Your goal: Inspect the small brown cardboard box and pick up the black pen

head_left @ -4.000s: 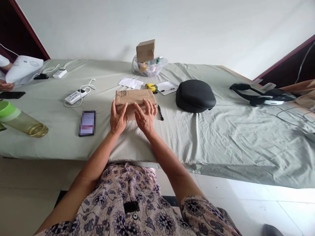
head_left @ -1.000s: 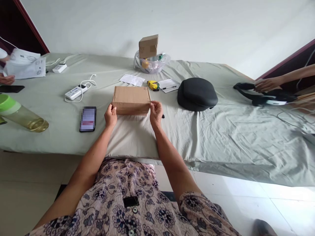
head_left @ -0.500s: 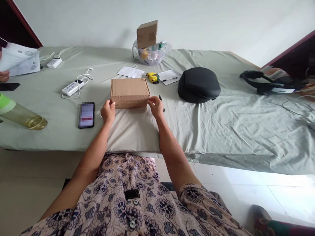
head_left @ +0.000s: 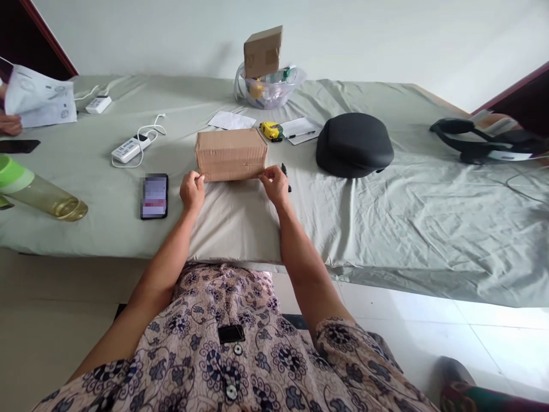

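Note:
A closed brown cardboard box (head_left: 231, 157) sits in front of me on the cloth-covered table, its near side turned up toward me. My left hand (head_left: 193, 191) pinches its near left lower corner, fingers closed. At the near right lower corner my right hand (head_left: 275, 184) grips the box between thumb and fingers. A black marker (head_left: 284, 170) lies just beyond my right hand, partly hidden by it. Left of my left hand lies a phone (head_left: 154, 196) with its screen lit. The underside of the box is hidden.
Behind the box are a yellow tape measure (head_left: 271, 131), papers (head_left: 231, 120) and a clear basket (head_left: 270, 98) bearing another box (head_left: 262, 52). A black case (head_left: 355, 145) and headset (head_left: 484, 143) stand right. Left are a power strip (head_left: 128, 149), bottle (head_left: 47, 194) and another person's hand (head_left: 11, 125).
The box has tipped back: more of its near side shows and less of its top. Both hands keep hold of its near corners. The whole view has shifted slightly.

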The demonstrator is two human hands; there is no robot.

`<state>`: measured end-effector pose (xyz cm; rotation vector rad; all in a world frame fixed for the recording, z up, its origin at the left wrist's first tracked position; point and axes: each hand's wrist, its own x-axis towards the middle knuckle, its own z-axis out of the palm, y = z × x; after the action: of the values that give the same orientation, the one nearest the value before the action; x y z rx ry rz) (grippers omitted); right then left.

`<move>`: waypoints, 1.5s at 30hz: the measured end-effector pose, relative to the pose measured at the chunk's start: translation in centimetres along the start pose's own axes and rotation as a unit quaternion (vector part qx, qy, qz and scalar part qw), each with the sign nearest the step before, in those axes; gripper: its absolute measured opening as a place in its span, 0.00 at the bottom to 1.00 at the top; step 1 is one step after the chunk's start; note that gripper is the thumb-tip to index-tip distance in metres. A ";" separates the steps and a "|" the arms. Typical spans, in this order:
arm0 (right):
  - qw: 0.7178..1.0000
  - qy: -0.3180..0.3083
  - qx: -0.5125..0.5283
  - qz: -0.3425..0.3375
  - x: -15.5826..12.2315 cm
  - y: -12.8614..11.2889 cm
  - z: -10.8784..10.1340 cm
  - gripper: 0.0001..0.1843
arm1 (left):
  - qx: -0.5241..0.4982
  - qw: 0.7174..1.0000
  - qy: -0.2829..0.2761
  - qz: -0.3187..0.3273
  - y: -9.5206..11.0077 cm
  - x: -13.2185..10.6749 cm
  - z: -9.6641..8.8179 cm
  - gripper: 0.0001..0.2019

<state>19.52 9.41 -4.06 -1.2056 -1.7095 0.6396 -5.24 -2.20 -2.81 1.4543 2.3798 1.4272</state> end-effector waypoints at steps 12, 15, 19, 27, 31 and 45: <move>0.983 0.092 0.135 -0.080 -0.3 -1.1 0.2 0.17 | -0.189 0.979 0.033 0.062 0.2 -0.1 0.1 0.24; 0.982 0.116 0.123 -0.089 -0.4 -1.3 -0.1 0.21 | -0.194 0.978 0.038 0.062 0.3 -0.1 0.0 0.27; 0.977 0.134 0.139 -0.095 -0.6 -1.8 -0.5 0.24 | -0.200 0.977 0.045 0.052 0.1 0.0 0.2 0.30; 0.962 0.127 0.219 -0.099 -0.4 -1.9 -0.1 0.25 | -0.250 0.963 0.087 0.054 -0.4 0.3 0.9 0.33; 0.960 0.119 0.232 -0.104 -0.2 -1.7 -0.1 0.26 | -0.258 0.959 0.104 0.052 -0.3 0.3 0.9 0.31; 0.975 0.061 0.207 -0.061 -0.1 -0.9 -0.2 0.35 | -0.235 0.962 0.137 0.034 0.4 0.6 0.0 0.10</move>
<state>19.32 8.97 -3.28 -0.8220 -1.4441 0.7828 -5.31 -1.75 -2.27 1.2901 1.9193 2.1468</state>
